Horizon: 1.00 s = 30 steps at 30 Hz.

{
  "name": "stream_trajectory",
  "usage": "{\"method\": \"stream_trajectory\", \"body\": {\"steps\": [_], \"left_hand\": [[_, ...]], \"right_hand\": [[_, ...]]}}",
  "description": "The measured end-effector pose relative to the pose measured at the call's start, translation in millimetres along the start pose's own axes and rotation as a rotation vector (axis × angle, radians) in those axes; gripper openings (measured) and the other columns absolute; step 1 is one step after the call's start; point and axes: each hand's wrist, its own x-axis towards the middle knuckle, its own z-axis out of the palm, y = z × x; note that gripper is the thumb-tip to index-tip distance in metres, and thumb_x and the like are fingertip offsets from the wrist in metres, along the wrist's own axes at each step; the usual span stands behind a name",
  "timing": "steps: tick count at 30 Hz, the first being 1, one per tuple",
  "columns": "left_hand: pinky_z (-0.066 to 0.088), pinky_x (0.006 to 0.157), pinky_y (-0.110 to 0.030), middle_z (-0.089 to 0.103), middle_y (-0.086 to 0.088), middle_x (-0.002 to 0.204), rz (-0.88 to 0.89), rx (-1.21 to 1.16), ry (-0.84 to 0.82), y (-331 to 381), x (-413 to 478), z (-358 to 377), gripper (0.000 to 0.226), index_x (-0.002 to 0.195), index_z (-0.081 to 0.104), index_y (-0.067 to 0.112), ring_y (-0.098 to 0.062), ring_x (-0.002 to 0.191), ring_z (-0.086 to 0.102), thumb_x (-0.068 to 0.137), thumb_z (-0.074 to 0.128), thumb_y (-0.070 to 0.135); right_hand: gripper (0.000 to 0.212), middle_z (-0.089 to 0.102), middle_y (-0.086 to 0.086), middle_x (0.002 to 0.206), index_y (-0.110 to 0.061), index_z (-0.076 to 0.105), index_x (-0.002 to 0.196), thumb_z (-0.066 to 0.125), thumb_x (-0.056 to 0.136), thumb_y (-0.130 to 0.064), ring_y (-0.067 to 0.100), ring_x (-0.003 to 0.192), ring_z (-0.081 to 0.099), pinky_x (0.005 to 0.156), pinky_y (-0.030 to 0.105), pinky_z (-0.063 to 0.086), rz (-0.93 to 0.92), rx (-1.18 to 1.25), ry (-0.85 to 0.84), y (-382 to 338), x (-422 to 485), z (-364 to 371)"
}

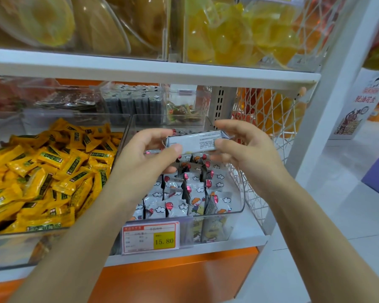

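Observation:
A small white snack packet (196, 141) with fine print on its back is held level between both hands, above a clear plastic bin (236, 186). My left hand (147, 154) pinches the packet's left end between thumb and fingers. My right hand (243, 147) pinches its right end, thumb in front and fingers curled over the top. Inside the bin stand several matching white packets (197, 193) printed with clouds, red balloons and a cartoon child.
A bin of yellow wrapped sweets (42, 173) sits to the left. A price tag reading 15.80 (150, 237) hangs on the bin's front. White wire mesh (269, 119) closes the shelf's right side. Clear boxes of snacks stand at the back, and yellow dried fruit fills the shelf above.

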Motion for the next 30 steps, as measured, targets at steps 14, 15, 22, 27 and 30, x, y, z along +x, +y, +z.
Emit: {"method": "stream_trajectory", "body": {"steps": [14, 15, 22, 27, 30], "left_hand": [[0.051, 0.047, -0.021, 0.066, -0.002, 0.093, 0.014, 0.092, -0.06, 2, -1, 0, 0.021, 0.1, 0.063, 0.028, -0.009, 0.064, 0.067, 0.083, 0.065, 0.015], [0.051, 0.048, -0.02, 0.067, -0.002, 0.09, 0.023, 0.106, -0.066, 2, -2, 1, 0.021, 0.097, 0.062, 0.03, -0.008, 0.061, 0.066, 0.083, 0.066, 0.015], [0.056, 0.052, -0.026, 0.062, 0.0, 0.09, -0.018, 0.113, -0.031, 0, -1, 2, 0.002, 0.087, 0.063, 0.023, -0.012, 0.064, 0.067, 0.085, 0.061, 0.024], [0.052, 0.046, -0.02, 0.058, 0.001, 0.09, -0.007, 0.154, 0.049, -2, 0, 2, 0.015, 0.078, 0.062, 0.018, -0.016, 0.054, 0.065, 0.088, 0.057, 0.028], [0.055, 0.047, -0.027, 0.06, -0.004, 0.091, -0.014, 0.162, 0.065, -3, 1, 1, 0.017, 0.079, 0.059, 0.014, -0.019, 0.061, 0.067, 0.09, 0.054, 0.026]], "right_hand": [[0.017, 0.062, 0.014, 0.082, -0.005, 0.059, 0.069, 0.063, 0.083, -0.013, 0.035, 0.084, 0.063, 0.071, 0.052, 0.056, -0.071, -0.145, 0.118, 7, 2, 6], [0.02, 0.061, 0.016, 0.081, -0.007, 0.058, 0.066, 0.064, 0.082, -0.018, 0.039, 0.087, 0.06, 0.074, 0.057, 0.053, -0.077, -0.161, 0.136, 7, 3, 7], [0.015, 0.063, 0.005, 0.078, -0.013, 0.063, 0.069, 0.065, 0.084, -0.016, 0.034, 0.082, 0.06, 0.073, 0.054, 0.053, -0.153, -0.216, 0.138, 5, -3, 13], [0.012, 0.064, 0.001, 0.076, -0.016, 0.066, 0.072, 0.066, 0.083, -0.014, 0.027, 0.076, 0.06, 0.074, 0.047, 0.054, -0.186, -0.239, 0.095, 3, -6, 14], [0.006, 0.067, 0.0, 0.081, -0.016, 0.069, 0.08, 0.065, 0.084, -0.015, 0.021, 0.077, 0.064, 0.075, 0.044, 0.056, -0.189, -0.231, 0.063, 3, -7, 15]]}}
